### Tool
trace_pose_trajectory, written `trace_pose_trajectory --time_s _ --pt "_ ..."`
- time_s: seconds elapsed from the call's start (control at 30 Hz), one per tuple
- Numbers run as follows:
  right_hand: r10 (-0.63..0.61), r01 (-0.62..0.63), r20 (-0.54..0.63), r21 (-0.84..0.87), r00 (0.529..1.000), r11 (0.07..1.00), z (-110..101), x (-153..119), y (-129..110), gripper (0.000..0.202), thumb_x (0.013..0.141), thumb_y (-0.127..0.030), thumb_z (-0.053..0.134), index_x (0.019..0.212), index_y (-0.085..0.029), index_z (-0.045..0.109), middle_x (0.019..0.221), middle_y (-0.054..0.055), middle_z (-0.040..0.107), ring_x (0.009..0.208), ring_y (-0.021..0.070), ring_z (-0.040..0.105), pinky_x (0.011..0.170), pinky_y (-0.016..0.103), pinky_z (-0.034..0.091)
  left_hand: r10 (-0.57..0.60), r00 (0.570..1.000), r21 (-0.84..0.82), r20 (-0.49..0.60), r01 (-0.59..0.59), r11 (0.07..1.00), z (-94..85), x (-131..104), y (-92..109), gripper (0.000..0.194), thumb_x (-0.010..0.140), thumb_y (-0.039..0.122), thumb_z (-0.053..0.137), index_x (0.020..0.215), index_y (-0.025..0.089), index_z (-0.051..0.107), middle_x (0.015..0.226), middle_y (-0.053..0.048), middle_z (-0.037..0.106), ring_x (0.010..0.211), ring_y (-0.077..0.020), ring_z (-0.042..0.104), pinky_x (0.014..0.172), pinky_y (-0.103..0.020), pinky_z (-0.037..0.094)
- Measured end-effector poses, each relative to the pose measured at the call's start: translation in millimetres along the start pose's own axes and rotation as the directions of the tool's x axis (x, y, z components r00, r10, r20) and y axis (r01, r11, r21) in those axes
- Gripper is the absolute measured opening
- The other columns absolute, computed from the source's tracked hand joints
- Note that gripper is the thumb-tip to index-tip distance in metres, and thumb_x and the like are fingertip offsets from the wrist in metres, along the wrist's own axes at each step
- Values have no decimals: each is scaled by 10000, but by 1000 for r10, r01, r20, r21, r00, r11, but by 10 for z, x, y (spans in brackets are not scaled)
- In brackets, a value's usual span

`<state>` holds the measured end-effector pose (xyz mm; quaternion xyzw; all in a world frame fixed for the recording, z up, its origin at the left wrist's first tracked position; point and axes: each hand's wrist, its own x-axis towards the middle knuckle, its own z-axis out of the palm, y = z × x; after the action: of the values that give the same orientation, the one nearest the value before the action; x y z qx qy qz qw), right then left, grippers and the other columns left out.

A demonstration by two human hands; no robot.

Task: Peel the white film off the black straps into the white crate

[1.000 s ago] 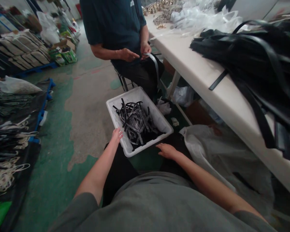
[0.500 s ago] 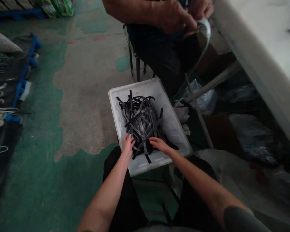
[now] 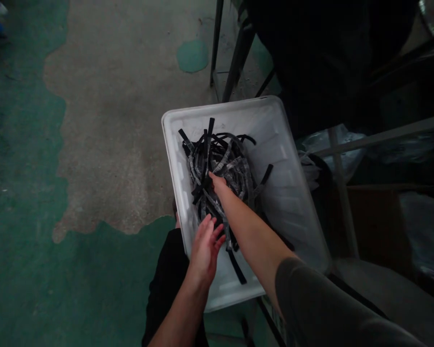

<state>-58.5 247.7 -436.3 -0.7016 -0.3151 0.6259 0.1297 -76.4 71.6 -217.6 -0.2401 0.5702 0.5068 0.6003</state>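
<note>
A white plastic tub [image 3: 296, 212] stands tilted in front of me, holding a tangled heap of black and grey fabric strips [image 3: 235, 166]. My right hand [image 3: 217, 185] reaches over the middle of the heap, its fingers closing at the lower part of a black strip [image 3: 209, 144]. Its fingertips are partly hidden among the strips. My left hand [image 3: 206, 246] hovers at the near left side of the heap, fingers apart, holding nothing. Below it, one black strip [image 3: 237, 267] lies out towards the tub's near edge.
Stool legs [image 3: 235, 62] stand just behind the tub, beside a person's dark-clothed legs [image 3: 321, 62]. On the right are a metal table frame [image 3: 342, 193], clear plastic bags [image 3: 343, 149] and a brown box [image 3: 376, 221]. The floor [image 3: 104, 144] has worn green paint.
My view has come down closer to the tub. My right hand has moved forward and left, deeper into the heap. My left hand stays near the left side, fingers spread.
</note>
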Motion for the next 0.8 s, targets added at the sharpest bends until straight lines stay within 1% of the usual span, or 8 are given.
trace_pose_trajectory --time_s 0.13,0.23,0.33,0.4,0.5,0.6,0.7,0.8 --pt "-84 83 -140 -12 986 996 79 41 -204 334 839 -322 618 1119 -140 621 839 50 718 932 205 668 812 302 529 -16 1000 -6 12 16 1000 36 -38 -8 287 822 296 692 1107 283 671 1376 -90 566 1093 -238 655 757 -279 565" --pt "-198 200 -191 -12 961 980 12 23 -472 340 867 -304 552 1183 -180 571 938 42 725 998 178 651 847 284 518 -22 1000 5 20 22 1000 36 -23 -25 291 820 285 693 1110 279 667 1375 -89 568 1065 -225 668 746 -277 568" --pt "-309 312 -179 -11 934 950 -230 -105 -723 320 926 -353 444 1172 -172 541 965 69 718 915 165 669 787 264 534 -24 999 6 26 24 1000 22 21 -52 304 817 257 692 1119 273 659 1353 -97 585 1034 -217 681 725 -273 571" --pt "-359 360 -138 -23 923 933 -486 -303 -754 332 950 -390 384 1133 -162 543 930 82 715 793 157 674 713 253 542 -15 999 10 44 15 1000 6 57 -67 303 821 245 685 1122 271 657 1343 -102 591 1031 -211 682 729 -268 570" --pt "-371 366 -44 -89 928 926 -907 -766 -472 352 941 -445 390 1035 -163 578 792 58 702 605 142 642 606 245 535 -2 998 33 59 0 999 -22 108 -69 272 839 235 660 1109 266 655 1309 -102 613 1007 -195 688 728 -256 564" --pt "-293 295 41 -212 955 932 -1247 -1345 66 343 908 -459 462 953 -155 615 694 55 686 579 176 656 605 293 552 9 995 80 99 -17 997 -41 153 -51 269 843 239 655 1111 258 642 1268 -101 629 995 -185 687 735 -254 559" --pt "-243 253 73 -337 967 907 -1521 -1957 552 373 832 -434 605 1087 -162 623 985 126 725 959 278 695 857 414 547 59 994 127 91 -71 989 -21 199 -38 227 856 238 640 1082 247 620 1232 -94 624 985 -178 681 734 -256 553" --pt "-273 282 83 -426 958 860 -1844 -2586 831 627 772 -405 689 1323 -160 517 1387 185 540 1334 328 462 1096 495 369 139 989 187 56 -147 971 38 187 -18 168 894 246 593 1062 243 579 1192 -80 608 979 -164 669 723 -241 539"
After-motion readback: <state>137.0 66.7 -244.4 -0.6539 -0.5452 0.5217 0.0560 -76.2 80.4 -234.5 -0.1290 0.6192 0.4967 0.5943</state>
